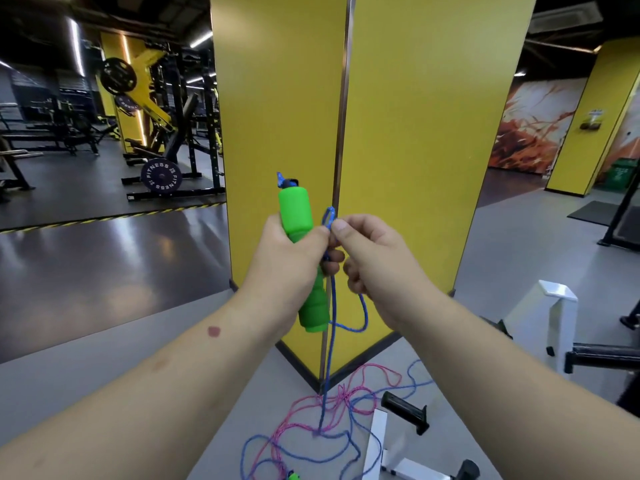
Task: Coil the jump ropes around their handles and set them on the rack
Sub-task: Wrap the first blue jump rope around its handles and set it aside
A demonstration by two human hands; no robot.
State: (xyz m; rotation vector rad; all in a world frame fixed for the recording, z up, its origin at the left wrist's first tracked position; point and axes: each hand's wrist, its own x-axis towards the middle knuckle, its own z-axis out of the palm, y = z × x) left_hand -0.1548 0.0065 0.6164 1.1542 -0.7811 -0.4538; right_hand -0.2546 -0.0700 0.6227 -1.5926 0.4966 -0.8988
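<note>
My left hand point(287, 258) grips a green foam jump-rope handle point(297, 211) upright at chest height. A blue rope point(329, 341) hangs from it down to the floor. Right beside the handle, my right hand point(370, 261) pinches a small loop of that blue rope point(328, 216) between thumb and forefinger. On the grey floor below, the blue rope lies tangled with a pink rope point(304, 403). A second green handle point(294, 476) peeks in at the bottom edge.
A yellow pillar point(398, 116) stands directly ahead. A white metal rack frame point(554, 317) with black grips point(405, 408) sits at the lower right. Weight machines and a plate point(161, 174) fill the left background; a green bin point(620, 173) stands far right.
</note>
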